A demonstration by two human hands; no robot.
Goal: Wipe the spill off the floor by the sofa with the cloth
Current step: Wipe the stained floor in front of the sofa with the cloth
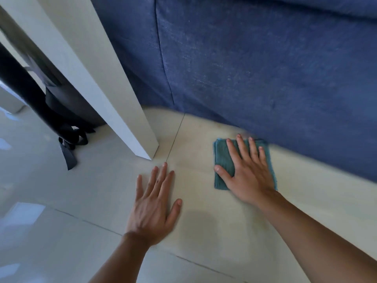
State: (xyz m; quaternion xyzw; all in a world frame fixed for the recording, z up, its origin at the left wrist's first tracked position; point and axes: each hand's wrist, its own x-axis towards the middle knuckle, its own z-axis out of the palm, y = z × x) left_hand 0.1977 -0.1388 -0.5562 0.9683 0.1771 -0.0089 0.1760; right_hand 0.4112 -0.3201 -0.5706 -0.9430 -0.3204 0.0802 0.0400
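A folded teal cloth point(222, 160) lies flat on the pale tiled floor point(193, 231), close to the base of the blue sofa point(265, 68). My right hand point(246, 170) presses down on the cloth with fingers spread, covering most of it. Left of it, my left hand point(155, 203) rests flat on the bare tile, fingers apart, holding nothing. The tile around the cloth has a faint yellowish tint; I cannot make out a distinct spill.
A white wall corner or post point(114, 88) meets the floor just beyond my left hand. Behind it, at the left, stands dark furniture with black straps point(69, 144) trailing on the floor. The sofa front runs along the right side.
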